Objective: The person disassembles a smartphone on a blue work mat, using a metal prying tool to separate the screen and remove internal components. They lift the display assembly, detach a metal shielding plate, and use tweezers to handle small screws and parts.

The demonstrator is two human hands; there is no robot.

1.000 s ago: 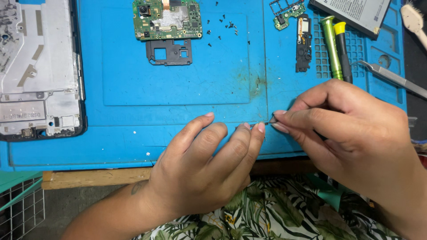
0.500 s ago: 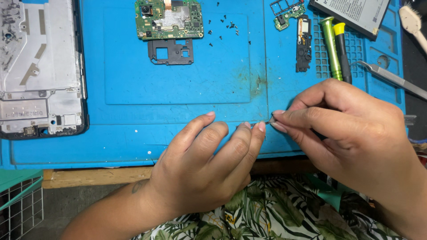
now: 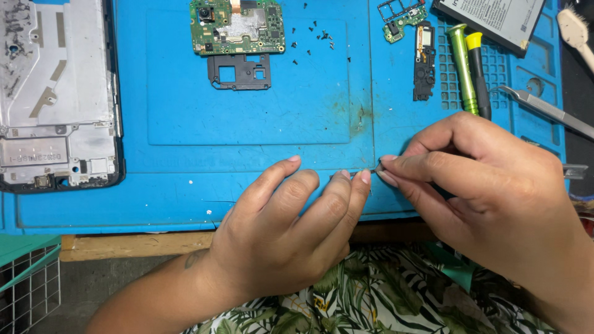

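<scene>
My left hand [image 3: 291, 229] lies palm down on the blue work mat [image 3: 247, 124] near its front edge, fingers stretched right, fingertips touching a tiny dark part [image 3: 375, 167]. My right hand [image 3: 489, 185] pinches that tiny part between thumb and forefinger; the part is mostly hidden. An opened phone frame [image 3: 55, 99] lies at the far left of the mat. At the top centre, a green circuit board [image 3: 237, 26] sits above a black plastic cover [image 3: 240, 71].
Several loose tiny screws [image 3: 318, 37] lie near the board. A small board piece [image 3: 403, 12], a black speaker module [image 3: 424, 62], two green-handled screwdrivers [image 3: 469, 68], a battery [image 3: 495, 21] and metal tweezers [image 3: 544, 108] sit at the right. A wire basket [image 3: 28, 278] is lower left.
</scene>
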